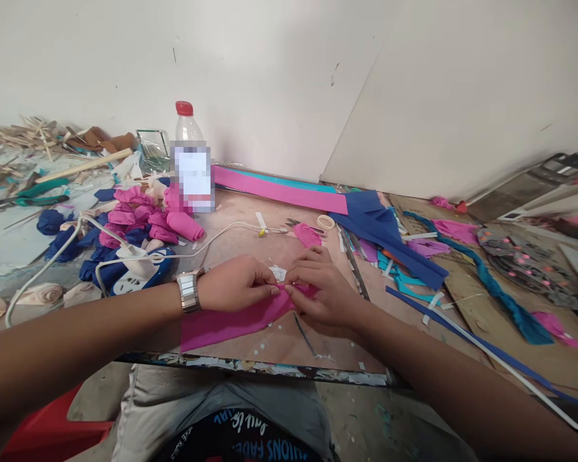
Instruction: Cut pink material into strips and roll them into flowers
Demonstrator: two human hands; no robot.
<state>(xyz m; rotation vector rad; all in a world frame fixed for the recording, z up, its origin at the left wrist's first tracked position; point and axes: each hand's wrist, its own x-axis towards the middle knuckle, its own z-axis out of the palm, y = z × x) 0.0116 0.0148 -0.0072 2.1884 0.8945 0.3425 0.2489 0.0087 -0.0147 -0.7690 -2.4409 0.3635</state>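
Pink strip (226, 328) trailed left, long axis roughly along the bench (340, 343) edge; left hand (241, 282), nearer its loose end, and right hand (320, 285) pinched the gathered end.

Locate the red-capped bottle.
In the head view, the bottle stands left of centre before the wall, pink bundles to its left, the long pink strip to its right.

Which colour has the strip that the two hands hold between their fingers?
The strip is bright pink; it shows best in the head view.
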